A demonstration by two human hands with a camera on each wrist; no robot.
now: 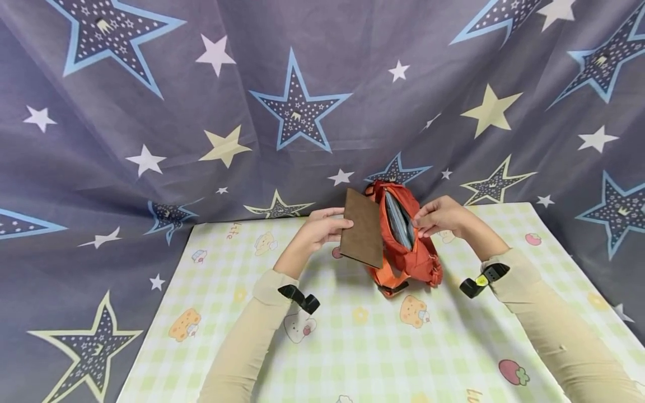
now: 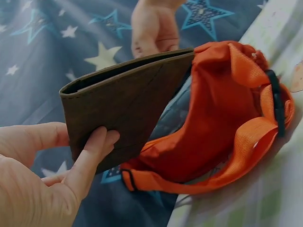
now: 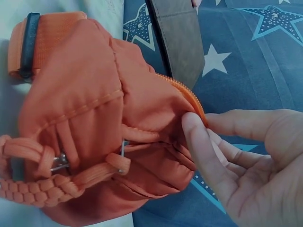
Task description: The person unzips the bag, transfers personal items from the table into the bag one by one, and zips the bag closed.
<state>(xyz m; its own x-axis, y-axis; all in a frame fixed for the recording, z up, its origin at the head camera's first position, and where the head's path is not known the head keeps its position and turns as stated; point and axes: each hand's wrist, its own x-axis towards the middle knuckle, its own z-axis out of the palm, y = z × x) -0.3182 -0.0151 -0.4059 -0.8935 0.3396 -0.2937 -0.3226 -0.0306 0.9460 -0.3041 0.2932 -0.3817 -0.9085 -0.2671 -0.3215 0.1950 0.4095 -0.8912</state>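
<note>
My left hand (image 1: 319,228) pinches a brown leather-look wallet (image 1: 361,228) by its outer edge, thumb on one face and fingers behind. In the left wrist view the folded wallet (image 2: 125,101) overlaps the bag's mouth. An orange-red waist bag (image 1: 410,254) stands on the table with its zipper open, showing a grey lining inside. My right hand (image 1: 440,217) pinches the zipper edge of the opening between thumb and fingers. The right wrist view shows the orange zipper (image 3: 189,97) at those fingertips, with a braided cord (image 3: 42,189) hanging on the bag's side.
A table with a green checked cloth (image 1: 322,347) lies under the bag. Behind it hangs a dark star-patterned curtain (image 1: 302,184). The bag's orange strap (image 2: 236,146) with a black buckle (image 2: 275,104) loops out at its near side.
</note>
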